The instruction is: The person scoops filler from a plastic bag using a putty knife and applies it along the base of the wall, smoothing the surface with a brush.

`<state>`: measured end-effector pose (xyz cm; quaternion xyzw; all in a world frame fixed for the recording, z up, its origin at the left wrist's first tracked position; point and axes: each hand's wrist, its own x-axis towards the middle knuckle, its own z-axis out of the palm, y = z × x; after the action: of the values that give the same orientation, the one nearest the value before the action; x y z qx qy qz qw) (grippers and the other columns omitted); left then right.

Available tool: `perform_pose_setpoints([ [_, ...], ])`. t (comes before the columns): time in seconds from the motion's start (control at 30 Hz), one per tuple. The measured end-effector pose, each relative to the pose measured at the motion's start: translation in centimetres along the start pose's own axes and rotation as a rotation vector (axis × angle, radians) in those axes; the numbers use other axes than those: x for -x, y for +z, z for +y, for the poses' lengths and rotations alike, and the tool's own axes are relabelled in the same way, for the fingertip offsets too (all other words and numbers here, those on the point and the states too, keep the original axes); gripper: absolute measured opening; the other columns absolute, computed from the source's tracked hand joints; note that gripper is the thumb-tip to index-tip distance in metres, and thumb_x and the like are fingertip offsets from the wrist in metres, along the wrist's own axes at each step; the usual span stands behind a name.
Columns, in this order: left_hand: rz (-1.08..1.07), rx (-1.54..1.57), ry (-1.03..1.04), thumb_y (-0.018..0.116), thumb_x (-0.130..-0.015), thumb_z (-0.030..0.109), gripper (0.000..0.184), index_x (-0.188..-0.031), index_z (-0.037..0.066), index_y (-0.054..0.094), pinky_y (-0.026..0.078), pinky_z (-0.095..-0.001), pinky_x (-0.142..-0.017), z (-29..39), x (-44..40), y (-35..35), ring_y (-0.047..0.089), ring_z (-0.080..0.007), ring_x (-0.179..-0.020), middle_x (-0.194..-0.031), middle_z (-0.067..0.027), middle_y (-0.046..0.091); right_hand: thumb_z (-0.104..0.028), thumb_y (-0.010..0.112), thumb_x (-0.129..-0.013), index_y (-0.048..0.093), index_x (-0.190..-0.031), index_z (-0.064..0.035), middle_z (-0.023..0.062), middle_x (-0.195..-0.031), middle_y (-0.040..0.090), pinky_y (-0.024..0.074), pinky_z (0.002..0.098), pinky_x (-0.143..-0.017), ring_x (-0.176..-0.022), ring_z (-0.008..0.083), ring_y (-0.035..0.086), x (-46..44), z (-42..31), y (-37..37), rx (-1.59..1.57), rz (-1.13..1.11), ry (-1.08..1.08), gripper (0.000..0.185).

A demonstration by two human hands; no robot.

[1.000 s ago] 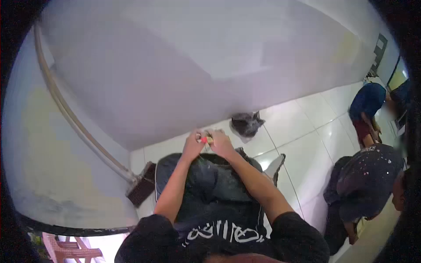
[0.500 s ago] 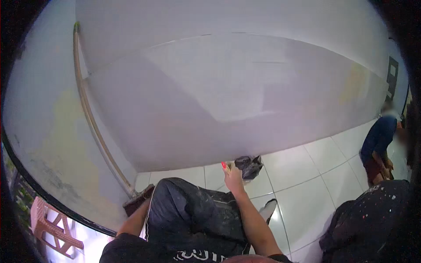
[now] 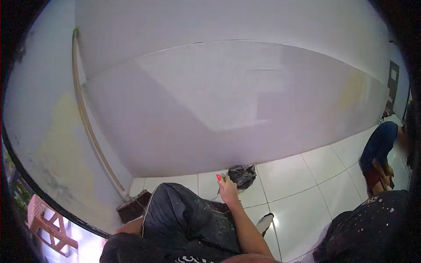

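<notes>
My right hand (image 3: pixel 227 191), in front of my bent knee, has its fingers closed round a slim tool with a red-tipped handle (image 3: pixel 219 178). Its working end is too small and partly covered to make out. Just beyond this hand a crumpled black plastic bag (image 3: pixel 242 176) lies on the floor against the wall. Of my left arm only a short piece of forearm shows; the hand is hidden behind my leg. Ahead stands a pale lilac wall (image 3: pixel 175 149) with a lighter whitish patch (image 3: pixel 228 96).
A long-handled broom (image 3: pixel 94 140) leans in the left corner, its head (image 3: pixel 133 207) on the tiled floor (image 3: pixel 289 175). A pink plastic stool (image 3: pixel 50 228) stands at lower left. Two people are on the right: one in blue (image 3: pixel 378 147), one in speckled black cloth (image 3: pixel 368 223) close by.
My view has tilted up a little, so the wall, broom and bag sit lower in it. My right hand still grips the red-tipped tool beside the bag.
</notes>
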<state>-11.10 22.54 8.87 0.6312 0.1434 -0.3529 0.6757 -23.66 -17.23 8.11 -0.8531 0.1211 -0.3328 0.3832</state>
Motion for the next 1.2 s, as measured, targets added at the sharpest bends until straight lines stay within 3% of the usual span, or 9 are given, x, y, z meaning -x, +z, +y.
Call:
perform_pose_setpoints([
  [0.2, 0.009, 0.023, -0.010, 0.054, -0.094, 0.035, 0.033, -0.098, 0.005, 0.067, 0.050, -0.0398, -0.080, 0.0, 0.7, 0.4, 0.065, -0.0262, -0.094, -0.103, -0.0120, 0.067, -0.023, 0.060, -0.093, 0.058, -0.115, -0.0026, 0.0236, -0.096, 0.067, 0.0468, 0.0507, -0.081, -0.093, 0.0440, 0.063, -0.2, -0.7, -0.7, -0.027, -0.002, 0.055, 0.031],
  [0.5, -0.006, 0.074, -0.021, 0.053, -0.094, 0.035, 0.033, -0.099, 0.005, 0.067, 0.050, -0.0393, -0.081, 1.0, 0.7, 1.1, 0.065, -0.0251, -0.094, -0.103, -0.0109, 0.067, -0.029, 0.064, -0.090, 0.057, -0.113, 0.0003, 0.0253, -0.086, 0.066, 0.0494, 0.0500, -0.071, -0.080, 0.0438, 0.065, -0.7, -0.8, 0.5, -0.112, -0.123, 0.103, 0.038],
  [0.8, -0.060, 0.159, -0.054, 0.052, -0.095, 0.035, 0.034, -0.100, 0.005, 0.067, 0.050, -0.0389, -0.081, 2.6, 0.3, 0.9, 0.065, -0.0239, -0.095, -0.104, -0.0097, 0.067, -0.030, 0.062, -0.091, 0.056, -0.109, 0.0012, 0.0280, -0.090, 0.065, 0.0476, 0.0514, -0.076, -0.089, 0.0468, 0.062, -1.6, -1.1, 4.0, 0.118, -0.261, 0.084, 0.037],
  [1.1, -0.056, 0.315, -0.068, 0.051, -0.095, 0.036, 0.035, -0.101, 0.006, 0.067, 0.051, -0.0384, -0.081, 2.7, 2.2, -1.4, 0.065, -0.0228, -0.095, -0.104, -0.0086, 0.067, -0.031, 0.061, -0.092, 0.054, -0.113, -0.0003, 0.0279, -0.093, 0.065, 0.0472, 0.0506, -0.076, -0.093, 0.0468, 0.062, -2.0, -3.5, 4.9, -0.032, -0.314, 0.192, 0.038],
  [1.2, -0.003, 0.295, 0.001, 0.051, -0.095, 0.036, 0.035, -0.102, 0.006, 0.067, 0.051, -0.0382, -0.082, 2.2, 2.2, -2.7, 0.065, -0.0224, -0.095, -0.104, -0.0082, 0.067, -0.028, 0.059, -0.093, 0.055, -0.115, 0.0002, 0.0283, -0.103, 0.063, 0.0469, 0.0480, -0.080, -0.099, 0.0447, 0.060, -1.9, -2.3, 5.4, 0.061, -0.306, 0.053, 0.035],
])
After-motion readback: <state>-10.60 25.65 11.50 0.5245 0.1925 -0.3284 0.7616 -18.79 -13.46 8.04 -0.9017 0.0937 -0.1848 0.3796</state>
